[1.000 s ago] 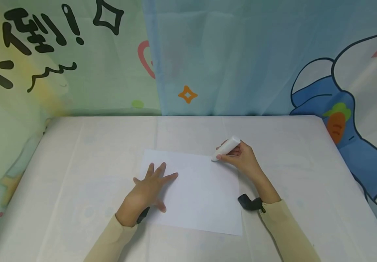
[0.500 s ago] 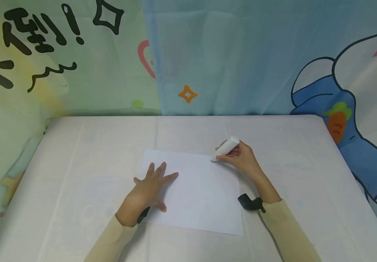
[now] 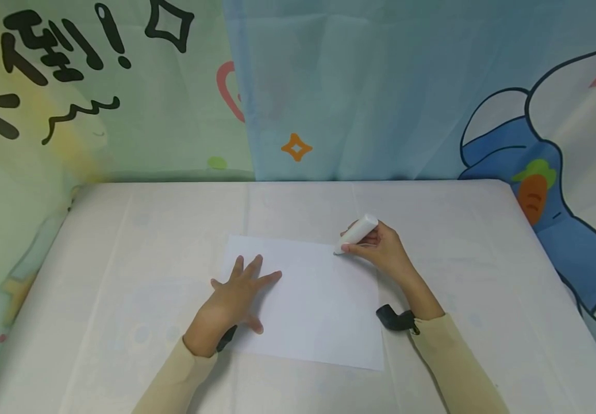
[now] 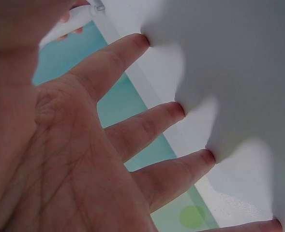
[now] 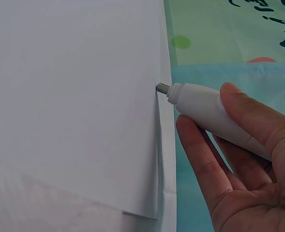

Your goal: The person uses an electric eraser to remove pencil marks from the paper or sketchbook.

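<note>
A sheet of white paper [image 3: 318, 310] lies slightly turned on the white table. My left hand [image 3: 233, 302] is on its left part with the fingers spread; in the left wrist view its fingertips [image 4: 177, 110] touch the paper and the palm is raised. My right hand [image 3: 385, 248] pinches a thick white correction pen [image 3: 361, 229] between thumb and fingers. The pen leans to the right, its metal tip [image 5: 162, 88] at the paper's far edge, toward the right corner. Whether the tip presses on the sheet is hard to tell. No marks are visible on the paper.
A white cloth covers the table [image 3: 147, 241]. Behind it hangs a printed blue and green curtain [image 3: 380, 92]. Black straps sit at both wrists, the right one [image 3: 395, 319] standing out beside the paper's right edge.
</note>
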### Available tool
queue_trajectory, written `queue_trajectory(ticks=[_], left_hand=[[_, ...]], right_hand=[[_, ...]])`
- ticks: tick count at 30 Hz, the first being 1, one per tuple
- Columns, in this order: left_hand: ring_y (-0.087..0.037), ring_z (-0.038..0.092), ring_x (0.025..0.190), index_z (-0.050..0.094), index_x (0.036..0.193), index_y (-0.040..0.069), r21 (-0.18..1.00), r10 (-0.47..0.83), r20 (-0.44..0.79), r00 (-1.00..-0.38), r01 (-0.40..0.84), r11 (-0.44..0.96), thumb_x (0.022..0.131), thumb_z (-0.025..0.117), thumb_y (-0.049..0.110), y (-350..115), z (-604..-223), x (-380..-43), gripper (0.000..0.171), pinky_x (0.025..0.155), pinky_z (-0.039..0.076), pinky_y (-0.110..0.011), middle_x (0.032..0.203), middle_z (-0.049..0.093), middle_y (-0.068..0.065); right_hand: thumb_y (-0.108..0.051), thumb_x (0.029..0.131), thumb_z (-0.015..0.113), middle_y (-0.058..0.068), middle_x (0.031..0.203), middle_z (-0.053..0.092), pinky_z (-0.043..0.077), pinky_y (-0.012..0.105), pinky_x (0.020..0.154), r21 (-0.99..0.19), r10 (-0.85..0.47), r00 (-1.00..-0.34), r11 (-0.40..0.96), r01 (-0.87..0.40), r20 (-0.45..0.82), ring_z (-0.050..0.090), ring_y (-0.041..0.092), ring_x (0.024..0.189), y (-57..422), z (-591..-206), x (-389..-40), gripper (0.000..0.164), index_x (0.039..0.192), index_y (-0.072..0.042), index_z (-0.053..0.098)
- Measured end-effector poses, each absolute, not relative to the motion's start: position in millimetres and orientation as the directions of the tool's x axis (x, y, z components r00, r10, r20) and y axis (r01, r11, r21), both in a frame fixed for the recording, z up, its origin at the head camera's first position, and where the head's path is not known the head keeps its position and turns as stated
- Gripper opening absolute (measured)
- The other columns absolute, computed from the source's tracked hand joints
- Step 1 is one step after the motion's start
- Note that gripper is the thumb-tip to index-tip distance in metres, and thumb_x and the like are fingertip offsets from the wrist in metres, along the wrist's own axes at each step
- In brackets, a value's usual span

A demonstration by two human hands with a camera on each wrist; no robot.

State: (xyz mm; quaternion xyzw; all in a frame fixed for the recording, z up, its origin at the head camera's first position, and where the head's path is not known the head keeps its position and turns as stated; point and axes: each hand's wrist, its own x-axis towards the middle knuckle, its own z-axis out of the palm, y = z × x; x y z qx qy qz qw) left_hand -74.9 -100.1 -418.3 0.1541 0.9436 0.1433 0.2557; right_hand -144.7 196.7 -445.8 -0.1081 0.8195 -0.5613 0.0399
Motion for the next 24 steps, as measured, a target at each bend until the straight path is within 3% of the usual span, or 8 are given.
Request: queue_trajectory(ticks=[12,24], left_hand=[[-0.045,0.010,0.147,0.043,0.148,0.026,0.347,0.357,-0.453,-0.817,0.208,0.915,0.059,0.094,0.024,-98.8,-416.3,-75.3,0.103,0.092,0.028,-0.081,0.161,0.020,-0.013],[-0.045,0.011,0.147,0.043,0.148,0.025,0.341,0.358,-0.451,-0.818,0.213,0.916,0.059,0.094,0.025,-98.6,-415.1,-74.3,0.103,0.090,0.029,-0.081,0.161,0.021,-0.014]], right_hand=[[0.003,0.078,0.078,0.027,0.110,0.066,0.052,0.014,0.079,-0.927,-0.225,-0.974,0.359,-0.111,0.029,0.063,-0.004,0.086,196.7,-444.4,-142.8,0.043,0.115,0.009,0.057],[0.005,0.078,0.077,0.025,0.107,0.067,0.052,0.014,0.079,-0.920,-0.223,-0.971,0.356,-0.165,0.089,0.063,-0.006,0.088,196.8,-444.1,-143.8,0.041,0.114,0.011,0.057]])
